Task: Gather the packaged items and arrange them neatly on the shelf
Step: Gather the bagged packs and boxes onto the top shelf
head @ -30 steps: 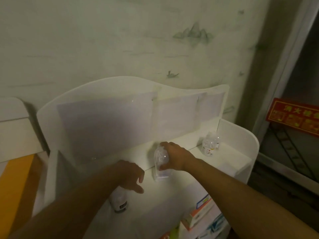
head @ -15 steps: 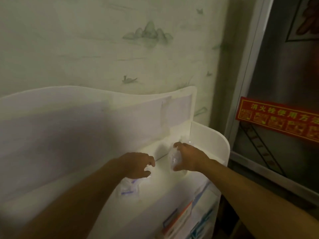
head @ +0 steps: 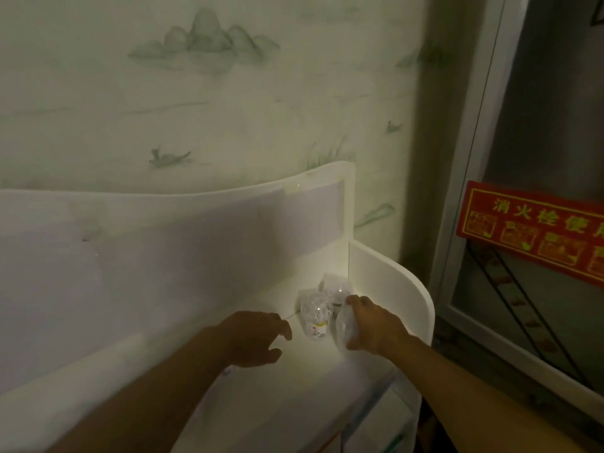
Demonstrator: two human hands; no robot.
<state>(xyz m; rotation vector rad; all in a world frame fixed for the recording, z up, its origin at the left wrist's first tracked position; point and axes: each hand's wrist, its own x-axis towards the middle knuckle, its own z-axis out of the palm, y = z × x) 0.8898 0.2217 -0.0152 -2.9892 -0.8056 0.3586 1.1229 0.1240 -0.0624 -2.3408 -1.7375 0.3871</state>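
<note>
The white shelf top (head: 294, 380) has a tall back panel and a curved right side wall. Two clear-wrapped packaged items stand in its back right corner: one with a small label (head: 314, 317) and one behind it (head: 336, 287). My right hand (head: 376, 326) is closed around a third clear packaged item (head: 343, 330), held just right of the labelled one, near the side wall. My left hand (head: 256, 338) hovers low over the shelf to the left of the packages, fingers apart, with nothing visible in its grip.
A painted wall rises behind the shelf. To the right is a metal-framed glass door (head: 474, 191) with a red notice (head: 529, 230). Boxes on a lower shelf (head: 385, 420) show dimly beneath the top's front edge.
The view has moved right and closer to the corner. My right hand has carried its package up to the two in the corner. My left hand has come off the labelled package it covered.
</note>
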